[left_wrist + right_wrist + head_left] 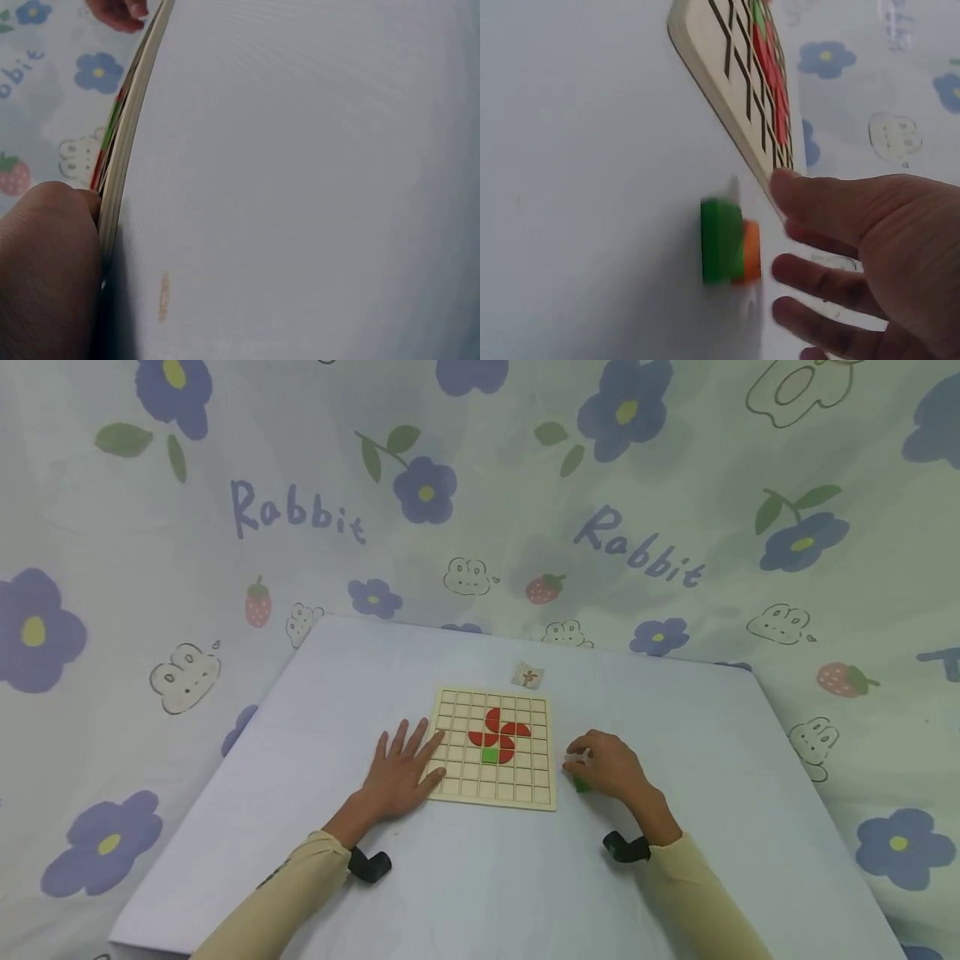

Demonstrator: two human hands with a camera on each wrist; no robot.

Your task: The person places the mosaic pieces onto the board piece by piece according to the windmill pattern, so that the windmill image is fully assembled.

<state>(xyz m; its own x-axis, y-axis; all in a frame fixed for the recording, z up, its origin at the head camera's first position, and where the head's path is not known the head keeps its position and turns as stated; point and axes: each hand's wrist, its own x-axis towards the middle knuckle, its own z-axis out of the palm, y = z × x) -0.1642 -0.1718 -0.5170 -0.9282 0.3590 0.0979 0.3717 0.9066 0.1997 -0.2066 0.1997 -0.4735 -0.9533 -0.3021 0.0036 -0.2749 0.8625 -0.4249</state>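
My left hand [397,777] rests with spread fingers on the left side of a wooden grid board [459,787]. Near the board's middle, several red rounded pieces [516,729] form a pinwheel, with a green square piece [490,755] at its lower left. Just right of the board, my right hand [609,766] hovers with bent fingers parted. In the right wrist view, a green block [721,241] stands beside an orange block [751,253] on the table, close to the fingertips but apart from them. The head view shows only part of the green block beneath that hand.
A small card [528,675] with a red pinwheel picture lies behind the board. The white table [712,760] ends at a floral curtain [510,468] at the back. Dark wrist-worn devices [626,847] hang below both wrists.
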